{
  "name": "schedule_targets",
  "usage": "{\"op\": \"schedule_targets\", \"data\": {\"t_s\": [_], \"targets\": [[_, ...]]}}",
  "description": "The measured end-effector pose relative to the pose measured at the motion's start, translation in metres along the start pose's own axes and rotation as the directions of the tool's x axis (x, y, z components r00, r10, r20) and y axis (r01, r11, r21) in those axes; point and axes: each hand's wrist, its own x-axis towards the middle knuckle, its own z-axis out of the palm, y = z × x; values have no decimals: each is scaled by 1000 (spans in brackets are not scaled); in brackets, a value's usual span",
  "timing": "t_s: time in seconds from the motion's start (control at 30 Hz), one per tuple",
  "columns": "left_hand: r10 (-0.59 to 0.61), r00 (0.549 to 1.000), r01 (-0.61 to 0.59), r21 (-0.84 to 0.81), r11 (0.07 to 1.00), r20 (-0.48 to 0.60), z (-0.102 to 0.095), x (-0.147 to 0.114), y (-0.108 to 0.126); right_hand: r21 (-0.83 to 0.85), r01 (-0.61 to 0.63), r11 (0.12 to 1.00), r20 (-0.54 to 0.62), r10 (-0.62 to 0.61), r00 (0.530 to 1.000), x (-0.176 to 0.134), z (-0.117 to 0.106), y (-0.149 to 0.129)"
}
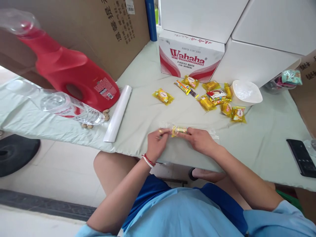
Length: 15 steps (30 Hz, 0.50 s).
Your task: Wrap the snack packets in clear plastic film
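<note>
Near the table's front edge lies a small snack bar in a yellow patterned wrapper (180, 130), on clear thin plastic film (212, 132). My left hand (158, 141) is at its left end, thumb and forefinger pinched together at the film; exactly what they grip is hard to make out. From the right, my right hand (199, 140) closes its thumb and fingers on the bar. Beyond my hands are several yellow-wrapped cakes (163, 96) and a slim yellow snack stick (182, 87). A white plastic bowl (258, 98) stands at the right of the pile.
On the left stand a red jug (81, 72) and a clear water bottle (74, 108), with a white roll (118, 113) beside them. White cartons (190, 56) line the back. A black phone (301, 157) lies at the right, and the cloth-covered table (140, 131) ends close to my lap.
</note>
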Motion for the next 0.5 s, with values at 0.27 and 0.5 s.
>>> {"op": "schedule_targets", "data": {"t_s": [0.27, 0.5], "targets": [[-218, 970, 241, 294, 925, -108, 1, 46, -5, -46, -14, 999, 61, 17, 998, 1, -13, -13], [-153, 980, 89, 409, 908, 126, -7, 33, -7, 232, -91, 968, -17, 98, 995, -1, -18, -11]]}}
